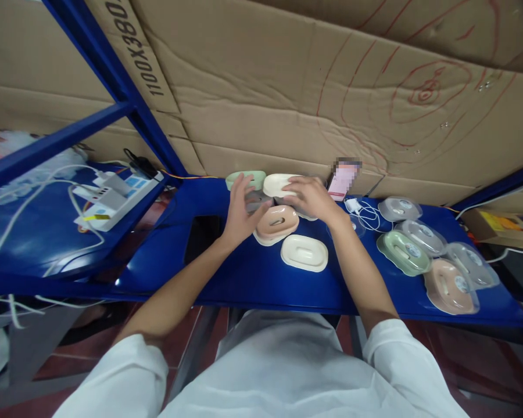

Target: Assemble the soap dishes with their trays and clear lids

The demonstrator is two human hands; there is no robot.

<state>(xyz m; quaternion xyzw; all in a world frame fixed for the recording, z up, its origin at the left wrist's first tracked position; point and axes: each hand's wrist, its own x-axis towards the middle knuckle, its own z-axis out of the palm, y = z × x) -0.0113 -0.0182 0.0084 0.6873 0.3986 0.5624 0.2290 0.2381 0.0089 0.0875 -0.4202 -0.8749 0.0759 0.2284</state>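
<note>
My left hand is open, thumb and fingers spread, above the left side of a cluster of oval plastic dishes that look like soap dishes. Around it are a pale green dish, a grey dish partly hidden by the fingers, and a peach dish. My right hand has its fingers and thumb closed at the right end of a cream soap dish at the back. Behind this hand another dish is mostly covered. Nearest me lies a second cream oval piece, flat on the blue table.
Several clear-lidded dishes, including a green one and a peach one, stand at the right. A phone leans on the cardboard, beside a white charger cable. At left are a dark phone and a power strip.
</note>
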